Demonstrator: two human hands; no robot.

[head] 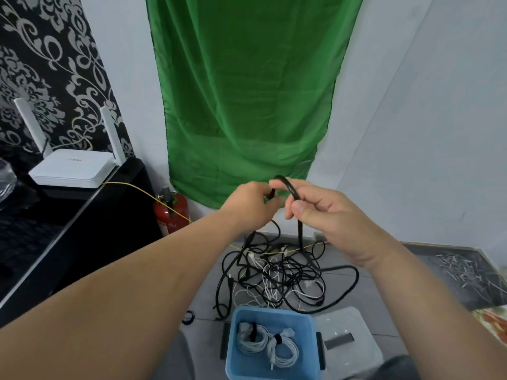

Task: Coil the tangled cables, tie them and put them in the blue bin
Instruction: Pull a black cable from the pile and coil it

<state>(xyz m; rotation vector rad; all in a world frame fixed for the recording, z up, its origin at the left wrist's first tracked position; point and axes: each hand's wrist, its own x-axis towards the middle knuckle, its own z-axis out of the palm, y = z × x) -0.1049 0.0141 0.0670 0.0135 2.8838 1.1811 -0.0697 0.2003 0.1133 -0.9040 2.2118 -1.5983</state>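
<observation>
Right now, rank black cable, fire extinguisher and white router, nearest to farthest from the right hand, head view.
1. Black cable, pinched in the right hand.
2. Fire extinguisher, to its left.
3. White router, far left, on black cabinet.

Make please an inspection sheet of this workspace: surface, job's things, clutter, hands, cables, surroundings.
Surface: grey tiled floor.
Job's things: blue bin holds two tied white coils; tangle of black and white cables lies on the floor beyond it.
Clutter: clear lid right of the bin; black tie left of it.
Hands: left hand and right hand both pinch a black cable above the tangle.
Cables: black cable hangs down into the tangle; thin yellow cable runs from the router to the floor.
Surroundings: green cloth on the wall; router on a black cabinet; red extinguisher.
</observation>
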